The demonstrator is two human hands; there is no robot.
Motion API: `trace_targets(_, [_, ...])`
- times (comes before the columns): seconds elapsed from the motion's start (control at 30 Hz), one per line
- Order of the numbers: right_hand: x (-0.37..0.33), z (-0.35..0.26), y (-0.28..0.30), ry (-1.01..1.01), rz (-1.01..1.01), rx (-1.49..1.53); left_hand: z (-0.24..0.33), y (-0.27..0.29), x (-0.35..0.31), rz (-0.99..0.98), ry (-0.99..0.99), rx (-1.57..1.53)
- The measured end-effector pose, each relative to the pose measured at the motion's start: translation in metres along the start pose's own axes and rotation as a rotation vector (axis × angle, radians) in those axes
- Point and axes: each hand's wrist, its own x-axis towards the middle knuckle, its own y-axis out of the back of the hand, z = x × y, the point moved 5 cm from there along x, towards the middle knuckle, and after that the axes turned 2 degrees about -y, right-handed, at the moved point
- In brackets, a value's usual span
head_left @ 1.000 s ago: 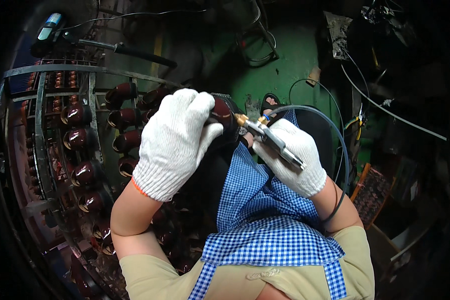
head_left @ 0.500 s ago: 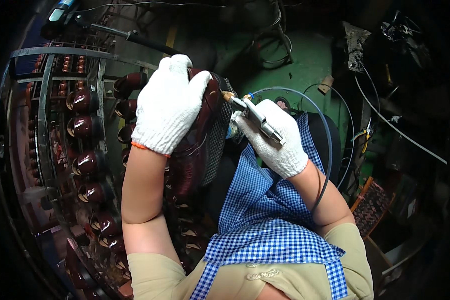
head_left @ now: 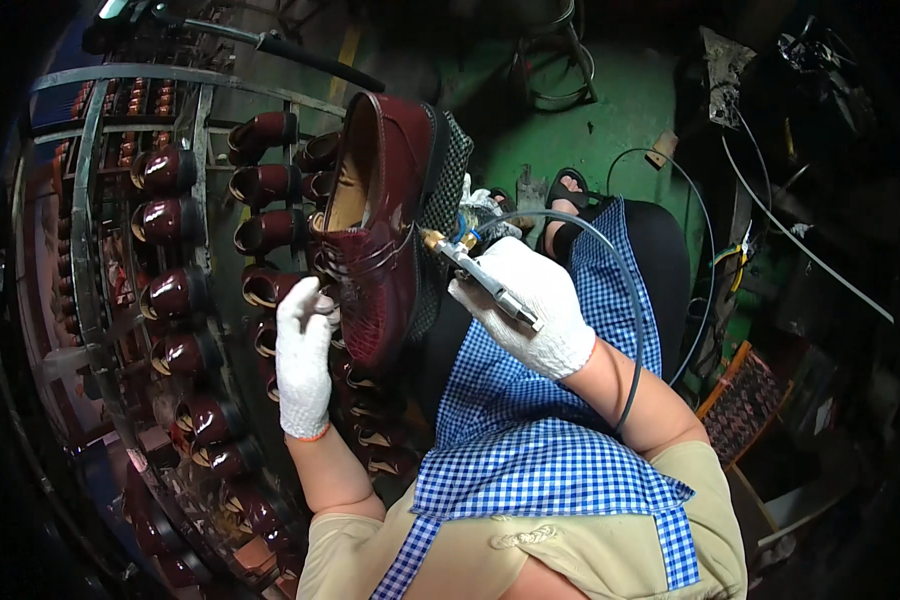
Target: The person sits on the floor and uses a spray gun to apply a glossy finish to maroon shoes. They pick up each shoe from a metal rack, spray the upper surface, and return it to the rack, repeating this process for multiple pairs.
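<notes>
Presently, your right hand [head_left: 535, 300], gloved in white knit, is closed around a spray gun [head_left: 485, 285] of smooth grey metal. Its brass nozzle [head_left: 433, 240] points at the shoe from just beside it; contact cannot be determined. A flexible hose [head_left: 545, 213] arcs from the gun over your right forearm. Your left hand [head_left: 303, 370], in matching knit with an orange hem, has its fingers bent and loosely spread beside the shoe's toe; whether it touches cannot be told.

The shoe [head_left: 370, 270] is between your hands, tilted, its opening facing left and its toe toward you: glossy dark-red leather, laced, tan inside, the toe crinkle-textured. Dark, checker-textured material [head_left: 448, 185] stands along its sole side.

Count: one gun, one shoe between your hands, two gloves. To your left, a metal rack [head_left: 170, 72] carries at least ten more dark-red shoes [head_left: 167, 220], glossy and rounded. You wear one blue-and-white checked apron [head_left: 550, 470].
</notes>
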Motion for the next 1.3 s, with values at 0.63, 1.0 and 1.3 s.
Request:
trace_targets(0.63, [-0.029,-0.016,0.048,-0.030,-0.299,0.002,0.067,-0.049,-0.029,-0.340,-0.585,0.650])
trace_targets(1.0, [-0.043,-0.029,0.093,-0.126,-0.478,-0.072,0.110,-0.098,-0.003,-0.613,-0.921,1.057])
trace_targets(1.3, [-0.041,-0.030,0.122,-0.101,-0.323,-0.136,0.134,-0.130,0.018,-0.602,-0.892,1.026])
